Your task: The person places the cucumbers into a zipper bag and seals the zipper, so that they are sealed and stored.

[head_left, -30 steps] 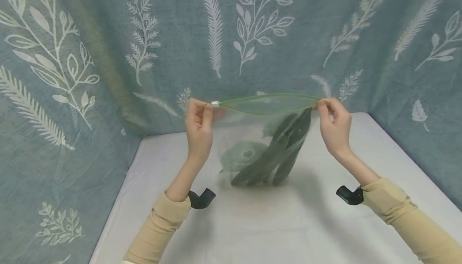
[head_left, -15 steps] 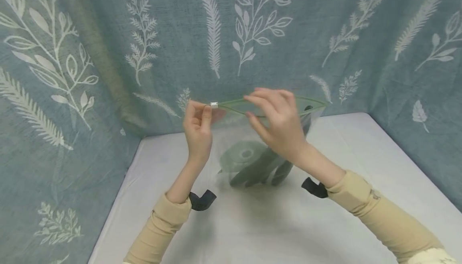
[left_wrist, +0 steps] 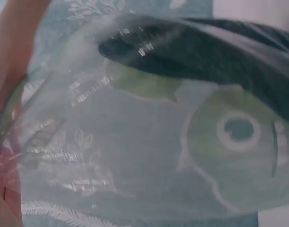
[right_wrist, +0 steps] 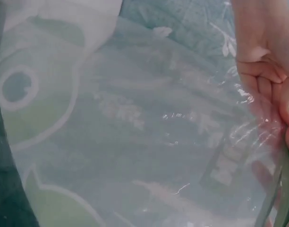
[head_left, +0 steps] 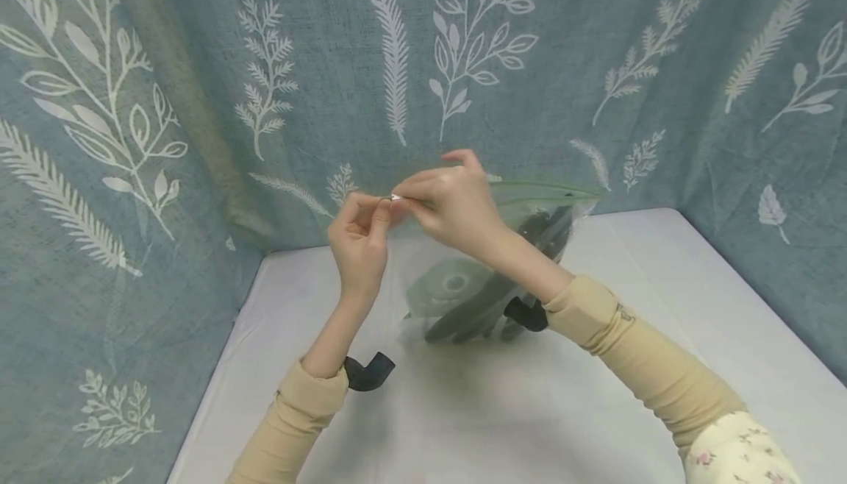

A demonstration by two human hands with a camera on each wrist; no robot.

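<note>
A clear slider zip bag [head_left: 430, 307] with a green printed shape stands on the table, its mouth raised. Several dark, long things [head_left: 456, 318] lie inside it, also seen through the film in the left wrist view; their kind cannot be told. My left hand [head_left: 360, 245] pinches the left corner of the bag's mouth. Right beside it, my right hand [head_left: 456, 208] pinches the small white slider [head_left: 395, 198] between thumb and forefinger. To the right of that hand, the green zip strip [head_left: 549, 193] is parted, the bag's right corner unheld.
A white cloth covers the table [head_left: 629, 381]. Teal curtains [head_left: 317, 65] with white leaf prints enclose it at the back and both sides. Black wrist mounts [head_left: 369, 371] stick out from both sleeves.
My right hand has let go of the bag's right corner and crossed leftward to the slider, which it now pinches. My left hand has kept its hold on the left corner.
</note>
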